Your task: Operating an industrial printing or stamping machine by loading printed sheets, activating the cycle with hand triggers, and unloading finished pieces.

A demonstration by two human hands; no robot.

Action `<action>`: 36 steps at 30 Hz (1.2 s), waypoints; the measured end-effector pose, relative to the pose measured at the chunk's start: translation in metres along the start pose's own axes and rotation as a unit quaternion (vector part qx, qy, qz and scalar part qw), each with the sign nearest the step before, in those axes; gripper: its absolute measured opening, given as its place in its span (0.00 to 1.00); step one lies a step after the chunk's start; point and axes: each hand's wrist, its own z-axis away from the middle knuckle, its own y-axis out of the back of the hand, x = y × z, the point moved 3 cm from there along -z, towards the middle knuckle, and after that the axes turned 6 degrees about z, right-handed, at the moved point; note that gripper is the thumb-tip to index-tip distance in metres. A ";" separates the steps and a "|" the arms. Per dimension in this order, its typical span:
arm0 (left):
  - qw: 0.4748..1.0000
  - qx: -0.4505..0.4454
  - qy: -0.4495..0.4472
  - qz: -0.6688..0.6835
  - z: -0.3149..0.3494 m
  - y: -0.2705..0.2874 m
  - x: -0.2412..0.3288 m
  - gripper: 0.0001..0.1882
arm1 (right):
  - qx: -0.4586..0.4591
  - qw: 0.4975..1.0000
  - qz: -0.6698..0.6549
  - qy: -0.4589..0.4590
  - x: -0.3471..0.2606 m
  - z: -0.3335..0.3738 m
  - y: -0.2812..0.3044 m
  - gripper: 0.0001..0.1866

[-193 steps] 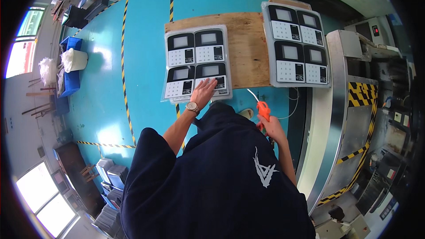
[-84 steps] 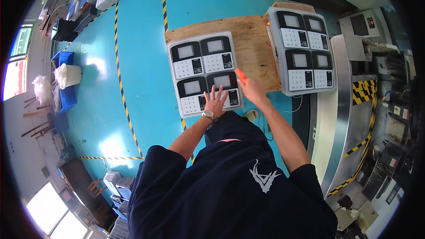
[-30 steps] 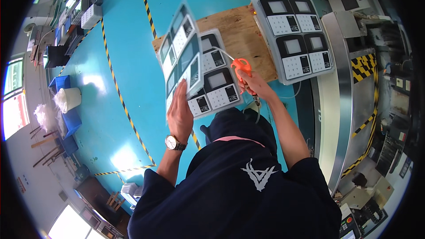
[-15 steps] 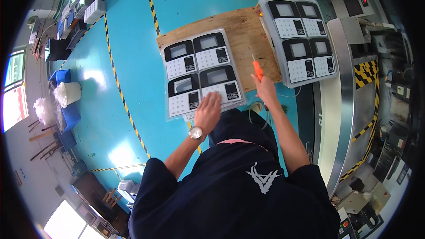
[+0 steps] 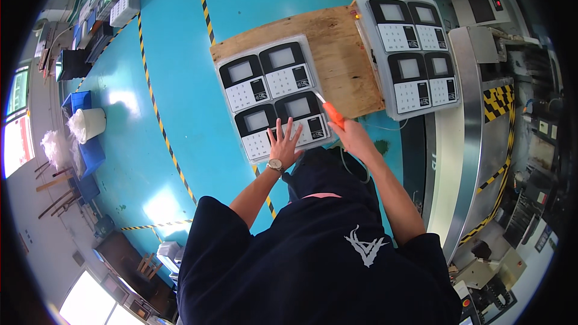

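A plastic-edged sheet of keypad panels [image 5: 276,93], each with a black frame, a pale window and white keys, lies on the wooden board. My left hand [image 5: 284,145] rests flat on its near part, fingers spread. My right hand [image 5: 355,138] is closed round an orange-handled tool [image 5: 333,114] with a thin metal shaft, much like a soldering iron; a cord hangs by that hand. The shaft slants up and left, and its tip is at the sheet's right edge. Whether it touches the plastic I cannot tell.
A stack of similar panel sheets [image 5: 415,54] stands right of the wooden board [image 5: 343,60]. Further right runs a metal-sided machine [image 5: 460,144] with striped warning tape. A white bucket [image 5: 93,123] and blue bins stand at the left on the blue floor.
The top sheet has shifted and now lines up over the one below. My left hand has spread its fingers on it. My right hand has brought the tool left and down to the sheet's edge.
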 end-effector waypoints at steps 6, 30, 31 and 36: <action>1.000 0.000 0.000 0.017 -0.003 0.000 0.004 0.56 | 0.104 0.983 0.102 0.114 -0.042 -0.045 -0.011 0.31; 0.999 -0.008 0.017 0.037 -0.008 0.000 0.010 0.55 | -0.034 0.999 -0.012 -0.010 -0.047 0.032 0.062 0.27; 0.999 -0.018 0.021 0.032 -0.009 0.002 0.010 0.56 | 0.023 0.997 0.004 -0.077 -0.034 0.053 0.087 0.26; 0.989 -0.116 0.039 0.083 -0.037 0.026 0.003 0.46 | 0.212 0.951 -0.041 -0.220 0.020 0.130 0.170 0.24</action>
